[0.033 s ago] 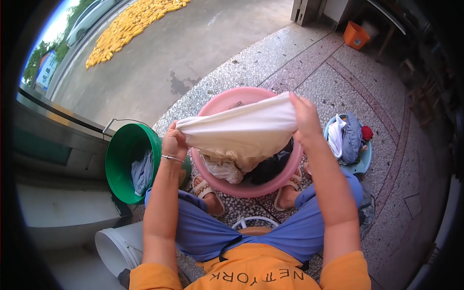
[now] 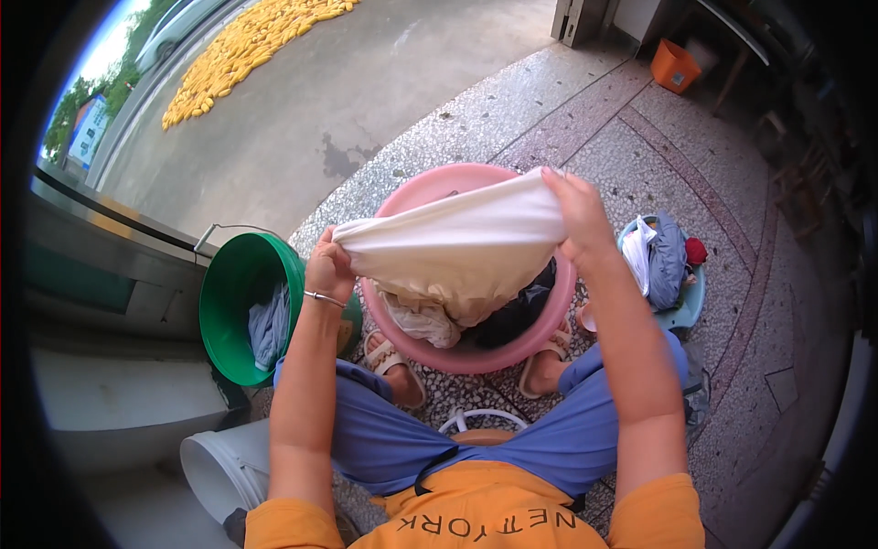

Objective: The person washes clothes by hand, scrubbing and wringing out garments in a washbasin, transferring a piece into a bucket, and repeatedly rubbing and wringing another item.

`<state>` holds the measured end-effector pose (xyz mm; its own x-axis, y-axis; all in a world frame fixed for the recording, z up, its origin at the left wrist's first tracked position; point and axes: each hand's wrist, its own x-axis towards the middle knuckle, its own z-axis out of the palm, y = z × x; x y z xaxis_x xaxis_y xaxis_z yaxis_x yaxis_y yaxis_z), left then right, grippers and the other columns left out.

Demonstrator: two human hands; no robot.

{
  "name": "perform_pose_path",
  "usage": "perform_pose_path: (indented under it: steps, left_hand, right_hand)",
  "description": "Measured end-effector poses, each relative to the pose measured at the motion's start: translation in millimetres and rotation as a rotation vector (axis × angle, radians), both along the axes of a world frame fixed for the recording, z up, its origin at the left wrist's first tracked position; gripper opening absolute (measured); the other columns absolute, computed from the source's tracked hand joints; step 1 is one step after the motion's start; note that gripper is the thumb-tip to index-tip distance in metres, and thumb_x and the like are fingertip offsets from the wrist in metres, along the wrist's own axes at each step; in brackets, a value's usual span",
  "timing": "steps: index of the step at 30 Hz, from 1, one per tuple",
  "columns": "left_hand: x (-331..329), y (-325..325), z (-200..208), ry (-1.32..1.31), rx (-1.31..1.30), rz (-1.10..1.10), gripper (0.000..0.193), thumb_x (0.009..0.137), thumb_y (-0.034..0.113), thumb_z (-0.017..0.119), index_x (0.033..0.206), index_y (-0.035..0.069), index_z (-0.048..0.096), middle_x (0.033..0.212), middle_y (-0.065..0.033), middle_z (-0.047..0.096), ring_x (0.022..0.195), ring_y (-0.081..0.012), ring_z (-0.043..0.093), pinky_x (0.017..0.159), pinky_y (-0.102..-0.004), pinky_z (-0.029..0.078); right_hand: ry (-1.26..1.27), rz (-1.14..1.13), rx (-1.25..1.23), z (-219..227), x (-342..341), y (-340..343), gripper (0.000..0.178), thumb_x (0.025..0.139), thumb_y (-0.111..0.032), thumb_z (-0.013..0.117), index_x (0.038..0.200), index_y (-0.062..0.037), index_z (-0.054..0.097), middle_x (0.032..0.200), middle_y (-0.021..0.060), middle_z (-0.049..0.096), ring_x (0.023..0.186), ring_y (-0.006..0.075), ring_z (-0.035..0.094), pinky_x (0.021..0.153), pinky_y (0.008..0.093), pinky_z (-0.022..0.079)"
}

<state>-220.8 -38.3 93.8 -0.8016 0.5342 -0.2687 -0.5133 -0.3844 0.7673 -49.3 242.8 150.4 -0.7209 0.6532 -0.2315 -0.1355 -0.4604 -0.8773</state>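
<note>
A white cloth garment (image 2: 457, 233) is stretched between my two hands above a pink basin (image 2: 407, 194). My left hand (image 2: 329, 267) is closed on its left end, a thin bracelet at the wrist. At the upper right end, my right hand (image 2: 580, 210) grips it, thumb along the edge. The garment's lower part hangs down into the basin, wet-looking and bunched. Beside it in the basin lie a pale crumpled cloth (image 2: 422, 322) and a dark cloth (image 2: 512, 316). The garment hides much of the basin's inside.
To the left stands a green bucket (image 2: 224, 316) with a grey-blue cloth (image 2: 269, 328), and a white bucket (image 2: 215, 476) nearer me. A light-blue basin (image 2: 688, 306) of clothes sits at right. Farther off are an orange container (image 2: 674, 66) and spread yellow corn cobs (image 2: 242, 55).
My right hand has shifted slightly upward, tilting the garment's right end up a little. The left hand stays in nearly the same place.
</note>
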Motion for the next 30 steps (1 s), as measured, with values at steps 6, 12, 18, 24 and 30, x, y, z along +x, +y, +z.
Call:
perform_pose_path:
  steps: [6,12,18,24,30]
  left_hand:
    - [-31,29,-55,-0.012,-0.284,0.004,0.028,0.074,-0.001,0.044,0.101,0.006,0.048,0.089,-0.0061,0.056,0.082,-0.0172,0.056,0.071,-0.0324,0.047]
    - [-55,21,-164,-0.126,-0.762,-0.048,0.033,0.080,0.010,0.052,0.113,0.010,0.048,0.090,-0.0022,0.055,0.079,-0.0147,0.054,0.058,-0.0287,0.046]
    - [-68,24,-234,0.270,-1.040,-0.113,0.036,0.076,0.030,0.065,0.099,0.002,0.060,0.071,-0.0003,0.057,0.059,-0.0070,0.049,0.048,-0.0211,0.040]
    - [-65,45,-256,0.336,-1.174,-0.297,0.036,0.079,0.033,0.060,0.094,0.000,0.060,0.073,-0.0041,0.059,0.067,-0.0127,0.055,0.060,-0.0259,0.044]
    - [-56,68,-217,0.457,-1.324,0.032,0.022,0.089,0.017,0.039,0.096,0.001,0.053,0.091,-0.0203,0.058,0.084,-0.0339,0.056,0.076,-0.0391,0.043]
  right_hand:
    - [-0.078,-0.213,0.069,-38,-46,51,0.017,0.084,-0.020,0.055,0.090,-0.0048,0.055,0.062,0.0009,0.049,0.054,0.0128,0.050,0.053,0.0271,0.045]
    - [-0.625,0.181,0.183,-200,-1,17,0.014,0.078,-0.019,0.054,0.078,-0.0063,0.060,0.057,0.0018,0.052,0.043,0.0109,0.046,0.038,0.0252,0.038]
    - [-0.970,0.330,0.660,-284,-2,-1,0.023,0.079,-0.025,0.056,0.077,-0.0030,0.064,0.070,0.0118,0.062,0.067,0.0197,0.060,0.061,0.0330,0.047]
    - [-1.198,0.407,0.713,-304,-28,-32,0.027,0.076,-0.027,0.057,0.085,-0.0022,0.062,0.091,0.0213,0.061,0.086,0.0339,0.059,0.077,0.0385,0.045]
    - [-0.804,0.098,0.745,-253,-40,-2,0.017,0.082,-0.019,0.048,0.087,-0.0026,0.049,0.083,0.0259,0.057,0.084,0.0433,0.054,0.072,0.0475,0.042]
